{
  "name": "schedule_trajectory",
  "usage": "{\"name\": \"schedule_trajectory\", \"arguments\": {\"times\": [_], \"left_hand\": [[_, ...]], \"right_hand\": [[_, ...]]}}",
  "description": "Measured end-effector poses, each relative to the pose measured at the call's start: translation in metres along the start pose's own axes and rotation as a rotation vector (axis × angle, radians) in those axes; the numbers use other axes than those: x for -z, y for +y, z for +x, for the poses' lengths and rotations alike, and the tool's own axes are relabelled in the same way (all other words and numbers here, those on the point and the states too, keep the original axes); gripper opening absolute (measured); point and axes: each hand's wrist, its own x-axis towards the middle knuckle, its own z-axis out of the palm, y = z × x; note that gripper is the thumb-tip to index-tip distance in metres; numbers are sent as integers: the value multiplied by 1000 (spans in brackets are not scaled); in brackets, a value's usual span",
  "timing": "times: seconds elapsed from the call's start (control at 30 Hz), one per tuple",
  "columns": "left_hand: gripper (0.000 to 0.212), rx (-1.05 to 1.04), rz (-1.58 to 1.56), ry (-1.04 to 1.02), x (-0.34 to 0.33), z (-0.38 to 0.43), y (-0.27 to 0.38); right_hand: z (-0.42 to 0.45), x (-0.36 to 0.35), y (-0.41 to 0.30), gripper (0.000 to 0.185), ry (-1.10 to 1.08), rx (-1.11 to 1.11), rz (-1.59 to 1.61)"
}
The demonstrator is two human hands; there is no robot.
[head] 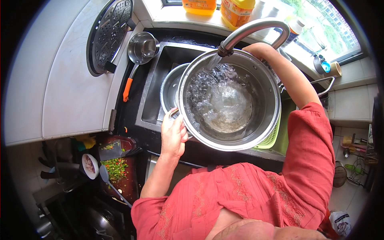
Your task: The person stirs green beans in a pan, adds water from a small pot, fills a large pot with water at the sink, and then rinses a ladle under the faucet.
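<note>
A large stainless steel pot (231, 102) with water in it sits over the sink, under the curved metal faucet (255, 30). Water runs from the faucet into the pot. My left hand (173, 135) grips the pot's side handle. My right hand (259, 51) is behind the pot's far rim, beside the base of the faucet; its fingers are mostly hidden, and what it touches cannot be told. A smaller metal basin (169, 90) stands in the sink, partly under the pot. A green plastic drain basket (271, 136) shows beneath the pot's right side.
A steel dipper (143, 48) with an orange handle lies left of the sink (153, 72). Yellow bottles (237, 12) stand on the windowsill. At lower left are a cutting board (130, 183) with chopped peppers, a cleaver (110, 153), a grey spatula (104, 174) and a white bowl (90, 166) of meat.
</note>
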Motion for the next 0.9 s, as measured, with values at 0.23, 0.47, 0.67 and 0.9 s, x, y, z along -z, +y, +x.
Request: {"name": "schedule_trajectory", "arguments": {"times": [0.23, 0.47, 0.67, 0.9], "left_hand": [[38, 3, -38, -47, 1, -1, -1], [33, -22, -37, -57, 8, 0, -4], [35, -32, -77, -108, 12, 0, -6], [16, -19, -59, -218, 11, -22, -1]], "right_hand": [[-47, 11, -23, 27, 209, -62, -208], [-107, -53, 27, 35, 1007, 153, -193], [-118, -109, 28, 35, 969, 92, 692], [-114, -132, 56, 35, 1013, 103, 831]]}}
